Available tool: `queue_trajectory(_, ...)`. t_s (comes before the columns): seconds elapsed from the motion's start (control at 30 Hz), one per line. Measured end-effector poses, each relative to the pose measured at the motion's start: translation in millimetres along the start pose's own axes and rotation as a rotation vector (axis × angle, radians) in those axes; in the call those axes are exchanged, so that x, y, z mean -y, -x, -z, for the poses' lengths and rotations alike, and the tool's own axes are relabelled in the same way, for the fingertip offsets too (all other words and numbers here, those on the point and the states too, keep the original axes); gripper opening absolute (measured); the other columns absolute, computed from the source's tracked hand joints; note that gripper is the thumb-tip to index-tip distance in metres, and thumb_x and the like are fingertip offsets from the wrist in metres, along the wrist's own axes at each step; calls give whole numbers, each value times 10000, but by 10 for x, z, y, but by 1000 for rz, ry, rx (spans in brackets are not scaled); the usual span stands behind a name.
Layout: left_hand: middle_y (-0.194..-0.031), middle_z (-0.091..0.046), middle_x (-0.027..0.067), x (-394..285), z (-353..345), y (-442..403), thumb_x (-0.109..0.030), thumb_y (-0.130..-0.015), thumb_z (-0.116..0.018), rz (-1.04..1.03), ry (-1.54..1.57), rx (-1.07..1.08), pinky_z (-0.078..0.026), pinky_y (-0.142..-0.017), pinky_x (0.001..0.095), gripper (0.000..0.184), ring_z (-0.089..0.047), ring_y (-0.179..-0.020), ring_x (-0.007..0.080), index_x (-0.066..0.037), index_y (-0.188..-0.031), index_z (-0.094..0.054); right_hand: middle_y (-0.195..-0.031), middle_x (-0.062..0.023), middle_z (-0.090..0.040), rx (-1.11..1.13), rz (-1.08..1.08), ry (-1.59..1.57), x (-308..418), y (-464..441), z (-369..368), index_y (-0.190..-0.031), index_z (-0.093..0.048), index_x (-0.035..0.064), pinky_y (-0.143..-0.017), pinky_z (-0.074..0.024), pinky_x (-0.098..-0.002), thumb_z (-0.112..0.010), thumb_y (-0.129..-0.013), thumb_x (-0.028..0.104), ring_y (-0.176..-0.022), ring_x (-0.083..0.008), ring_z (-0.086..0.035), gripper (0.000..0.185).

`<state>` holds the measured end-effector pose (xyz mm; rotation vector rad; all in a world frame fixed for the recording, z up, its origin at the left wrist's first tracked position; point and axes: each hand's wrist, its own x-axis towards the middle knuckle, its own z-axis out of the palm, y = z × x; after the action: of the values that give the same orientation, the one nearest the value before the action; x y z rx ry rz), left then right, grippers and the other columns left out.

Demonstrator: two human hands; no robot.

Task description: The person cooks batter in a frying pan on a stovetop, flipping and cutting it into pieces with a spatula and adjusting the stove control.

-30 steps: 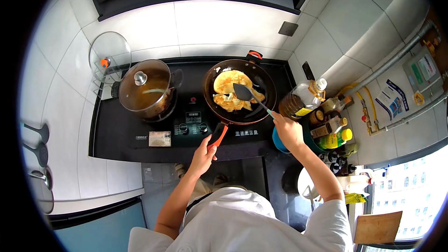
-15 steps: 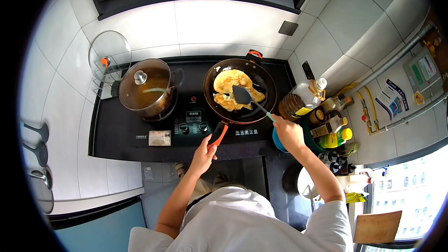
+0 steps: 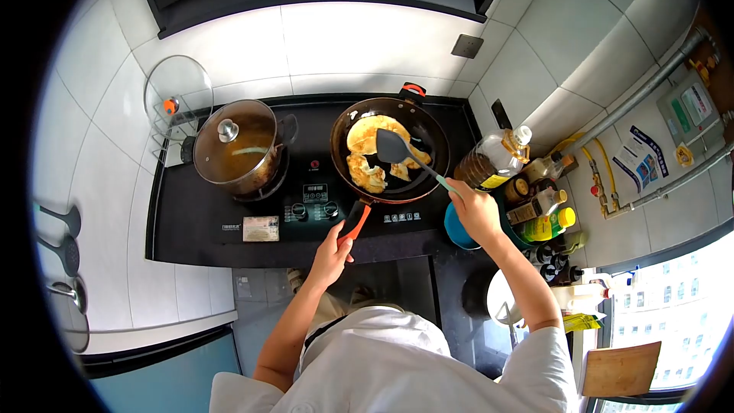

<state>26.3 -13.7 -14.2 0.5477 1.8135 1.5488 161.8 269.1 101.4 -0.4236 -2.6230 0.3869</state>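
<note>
A dark frying pan (image 3: 428, 176) sits on the right side of the black cooktop (image 3: 191, 214). My left hand (image 3: 330, 258) is wrapped round its black and orange handle (image 3: 355, 222). In my right hand (image 3: 475, 210) is a spatula (image 3: 392, 146) with a dark grey head and a green handle, its head over the middle of the pan. Golden-brown egg (image 3: 371, 134) lies in the pan as one larger rounded piece at the back and smaller torn pieces (image 3: 367, 174) nearer the front. The spatula head hides part of the egg.
A glass-lidded pot (image 3: 237, 149) stands on the left burner. Right of the pan are a large oil bottle (image 3: 493, 157), a blue bowl (image 3: 460, 228) and several seasoning bottles (image 3: 552, 223). A glass lid (image 3: 180, 92) leans in a rack at the back left.
The spatula head has shifted slightly left and towards the back of the pan. The front egg portion now lies in separate pieces with dark pan showing between them. My left hand keeps its hold.
</note>
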Motion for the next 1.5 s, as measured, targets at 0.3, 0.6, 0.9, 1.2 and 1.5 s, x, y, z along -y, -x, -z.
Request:
queue_trajectory(0.3, -907, -599, 64, -38, 9, 23, -193, -986, -519, 4, 7, -3, -510, -651, 262, 483, -561, -645, 104, -26, -1408, -356, -740, -164, -652, 148, -71, -96, 5, 5, -199, -1102, -638, 101, -590, -509, -415, -621, -880, 139, -664, -350, -638, 225)
queue_trajectory(0.6, -918, -603, 70, -108, 1, 20, -185, -983, -520, 34, -14, 1, -514, -645, 263, 482, -566, -648, 106, -29, -1410, -359, -694, -163, -636, 148, -133, -119, -137, 142, -56, -1105, -646, 98, -555, -500, -404, -614, -894, 164, -612, -335, -631, 223)
queue_trajectory(0.9, -1045, -646, 86, -115, 15, 13, -195, -987, -509, 90, 54, 34, -478, -551, 230, 510, -566, -600, 94, -37, -1431, -314, -710, -64, -646, -68, 34, 236, -291, 150, 86, -1131, -620, 158, -520, -514, -378, -649, -845, 158, -593, -268, -640, 288)
queue_trajectory(1.2, -1071, -653, 84, -133, 8, 20, -192, -991, -500, 94, 39, 35, -462, -530, 227, 505, -559, -588, 91, -39, -1432, -309, -667, -56, -620, -10, 44, 348, -365, 148, 138, -1134, -617, 164, -489, -506, -371, -626, -854, 162, -572, -260, -633, 280)
queue_trajectory(1.5, -1066, -652, 92, -45, 11, 14, -208, -993, -495, 73, 39, 26, -461, -528, 227, 504, -556, -585, 91, -41, -1430, -310, -667, -54, -576, 20, 86, 492, -343, 10, 157, -1158, -608, 184, -442, -490, -344, -595, -840, 128, -520, -226, -620, 323)
